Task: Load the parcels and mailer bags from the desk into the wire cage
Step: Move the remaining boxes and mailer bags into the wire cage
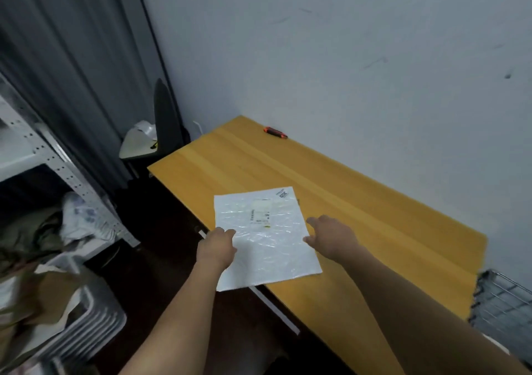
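Reaching up from the lower edge, two bare forearms meet at a white mailer bag. The left hand grips the bag's left edge, its fingertips hidden beneath its own knuckles. The right hand lies at the bag's right edge with thumb and fingers spread toward it; I cannot tell whether it has hold of the plastic or only touches it. The bag lies flat on the yellow bench, its near corner overhanging the front edge, and its printed label is too blurred to read. At the right the wire cage is cut off by the frame. Farther back, a small orange-and-black tool, perhaps a knife, lies by the wall.
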